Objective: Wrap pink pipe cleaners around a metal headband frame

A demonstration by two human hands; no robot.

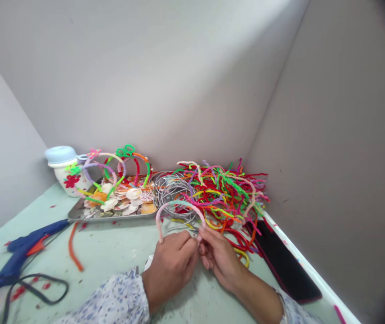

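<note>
A headband [181,204] wrapped in pale pink and mint-green fuzzy pipe cleaner arches up above my hands. My right hand [221,256] pinches its right end between thumb and fingers. Close against it, my left hand [174,261] is closed, its fingertips meeting the right hand's at that same end. The band's left end comes down at the back of my left hand. Between the fingertips the exact grip is hidden, and a small dark, thin tip shows just above them.
Behind lie a metal tray [111,219] of shells, finished headbands [138,166], bare wire hoops [175,193] and a pipe-cleaner heap [226,189]. A blue glue gun [17,256] with a cord is left, a white jar [60,171] back left, a dark phone [280,261] right.
</note>
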